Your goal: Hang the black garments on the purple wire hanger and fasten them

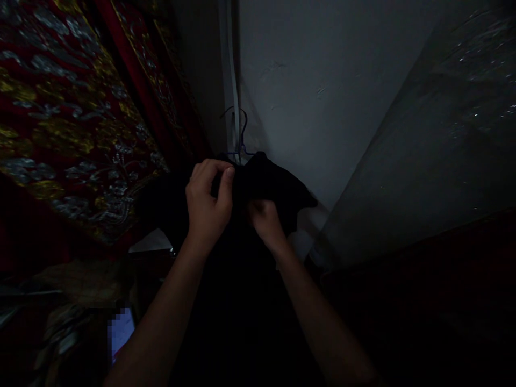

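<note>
A black short-sleeved shirt hangs on a thin dark hanger against the wall. At its neckline, my left hand is closed in a pinch, thumb and forefinger meeting at the cloth. My right hand is lower and to the right, curled against the front of the shirt. Its fingertips are slightly blurred and lost in the dark fabric. The lower part of the shirt merges into black shadow.
A pale strap or cord runs down the wall to the hanger. Red cloth with gold and silver decoration fills the left. A shiny translucent sheet covers the right side. A pixelated bright patch shows at lower left.
</note>
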The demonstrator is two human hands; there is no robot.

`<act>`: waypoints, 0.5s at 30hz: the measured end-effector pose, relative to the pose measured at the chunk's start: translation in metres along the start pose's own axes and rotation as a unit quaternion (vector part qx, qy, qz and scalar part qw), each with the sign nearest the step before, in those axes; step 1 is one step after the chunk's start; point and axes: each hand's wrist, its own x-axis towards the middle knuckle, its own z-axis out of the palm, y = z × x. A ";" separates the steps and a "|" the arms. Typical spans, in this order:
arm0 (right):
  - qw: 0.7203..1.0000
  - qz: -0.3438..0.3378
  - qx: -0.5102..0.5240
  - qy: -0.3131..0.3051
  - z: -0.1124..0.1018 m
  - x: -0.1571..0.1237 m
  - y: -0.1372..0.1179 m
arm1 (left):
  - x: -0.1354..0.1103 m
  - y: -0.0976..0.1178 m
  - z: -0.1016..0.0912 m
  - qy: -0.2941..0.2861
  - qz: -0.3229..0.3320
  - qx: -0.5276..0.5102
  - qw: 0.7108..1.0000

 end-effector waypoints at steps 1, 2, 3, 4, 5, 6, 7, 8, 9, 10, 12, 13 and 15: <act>1.000 0.016 0.013 -0.005 0.002 -0.002 0.004 | 0.003 0.001 -0.004 0.012 0.000 -0.005 1.000; 0.999 0.023 0.034 -0.004 0.004 -0.004 0.006 | 0.006 0.001 -0.008 0.013 0.003 -0.008 1.000; 0.998 0.019 0.058 0.001 0.004 -0.006 0.004 | 0.008 0.001 -0.011 0.003 0.007 -0.011 1.000; 0.997 0.007 0.081 0.007 0.003 -0.007 -0.001 | 0.008 0.000 -0.012 -0.012 0.009 -0.015 1.000; 0.995 -0.007 0.099 0.010 0.002 -0.007 -0.008 | 0.007 -0.001 -0.013 -0.027 0.008 -0.021 0.999; 0.994 -0.021 0.110 0.008 0.001 -0.007 -0.016 | 0.005 -0.003 -0.012 -0.040 0.005 -0.027 0.999; 0.993 -0.034 0.114 0.001 -0.001 -0.006 -0.024 | 0.001 -0.005 -0.011 -0.051 -0.001 -0.031 0.998; 0.992 -0.044 0.115 -0.008 -0.002 -0.004 -0.032 | -0.003 -0.007 -0.009 -0.059 -0.007 -0.036 0.998; 0.992 -0.054 0.114 -0.015 -0.002 -0.003 -0.038 | -0.007 -0.009 -0.008 -0.068 -0.013 -0.042 0.997; 0.991 -0.063 0.114 -0.019 -0.003 -0.001 -0.042 | -0.011 -0.010 -0.006 -0.075 -0.018 -0.048 0.996; 0.991 -0.075 0.111 -0.017 -0.002 0.000 -0.044 | -0.016 -0.011 -0.004 -0.081 -0.019 -0.055 0.995; 0.991 -0.080 0.108 -0.011 -0.002 0.001 -0.043 | -0.017 -0.011 -0.003 -0.084 -0.015 -0.052 0.995; 0.991 -0.089 0.095 0.007 -0.002 0.001 -0.038 | -0.017 -0.009 -0.002 -0.093 0.001 -0.034 0.995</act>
